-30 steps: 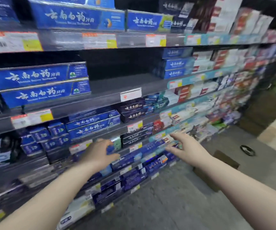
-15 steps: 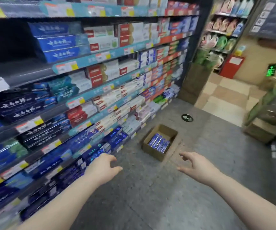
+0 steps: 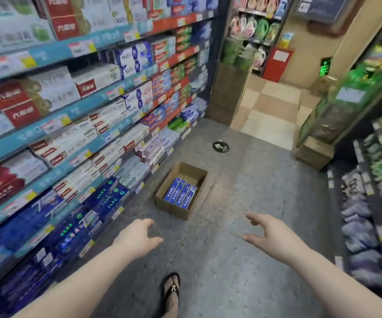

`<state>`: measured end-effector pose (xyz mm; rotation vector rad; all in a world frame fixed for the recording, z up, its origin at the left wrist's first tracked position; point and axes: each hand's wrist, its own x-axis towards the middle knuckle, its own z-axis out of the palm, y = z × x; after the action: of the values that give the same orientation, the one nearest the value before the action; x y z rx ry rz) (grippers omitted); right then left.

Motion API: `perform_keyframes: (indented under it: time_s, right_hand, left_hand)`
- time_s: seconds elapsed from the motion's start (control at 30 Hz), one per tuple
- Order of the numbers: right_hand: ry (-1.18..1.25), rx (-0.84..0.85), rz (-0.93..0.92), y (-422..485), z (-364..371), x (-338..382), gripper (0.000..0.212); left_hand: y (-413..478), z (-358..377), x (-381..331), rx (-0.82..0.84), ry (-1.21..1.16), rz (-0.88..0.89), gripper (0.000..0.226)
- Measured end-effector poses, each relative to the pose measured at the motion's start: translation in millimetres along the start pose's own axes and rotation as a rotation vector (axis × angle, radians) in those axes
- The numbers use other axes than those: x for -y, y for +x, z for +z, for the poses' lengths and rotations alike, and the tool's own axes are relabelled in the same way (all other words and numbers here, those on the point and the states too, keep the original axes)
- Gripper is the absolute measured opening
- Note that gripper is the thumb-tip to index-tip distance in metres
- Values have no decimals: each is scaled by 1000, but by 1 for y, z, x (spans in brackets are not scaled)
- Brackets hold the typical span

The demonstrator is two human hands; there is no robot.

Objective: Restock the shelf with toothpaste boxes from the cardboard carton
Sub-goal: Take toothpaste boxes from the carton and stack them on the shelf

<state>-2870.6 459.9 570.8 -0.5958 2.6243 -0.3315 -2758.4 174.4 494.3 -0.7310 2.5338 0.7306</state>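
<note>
An open cardboard carton [image 3: 194, 174] sits on the grey floor beside the base of the shelf [image 3: 70, 111]. Several blue toothpaste boxes [image 3: 181, 195] lie flat inside it, at its near end. My left hand [image 3: 139, 237] hangs in the air short of the carton, fingers relaxed and holding nothing. My right hand [image 3: 270, 235] is out to the right of the carton, fingers spread and empty. Both hands are well above the floor and apart from the carton.
The shelf on the left is packed with rows of toothpaste boxes and price tags. Another shelf [image 3: 373, 191] lines the right side of the aisle. A round arrow sticker [image 3: 220, 146] marks the floor beyond the carton. My sandalled foot [image 3: 171, 292] is at the bottom.
My view has swung from the shelf face to the right and down the aisle. The carton on the floor has come into sight, and both empty hands have left the shelf and moved toward it.
</note>
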Motion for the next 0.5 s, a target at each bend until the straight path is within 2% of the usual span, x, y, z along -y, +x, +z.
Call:
perform_keyframes:
  time_s: [0.13, 0.23, 0.33, 0.5]
  right_hand:
    - [35, 30, 75, 60, -22, -21, 63]
    - [51, 64, 106, 106, -36, -28, 77]
    - [66, 62, 114, 151, -50, -42, 63]
    - [53, 117, 99, 228, -77, -74, 63]
  left_hand:
    - [68, -13, -37, 51, 11, -2, 57]
    - [119, -30, -66, 66, 33, 27, 55]
    - [163, -47, -96, 49, 52, 50, 53]
    - [229, -57, -141, 55, 11, 28, 51]
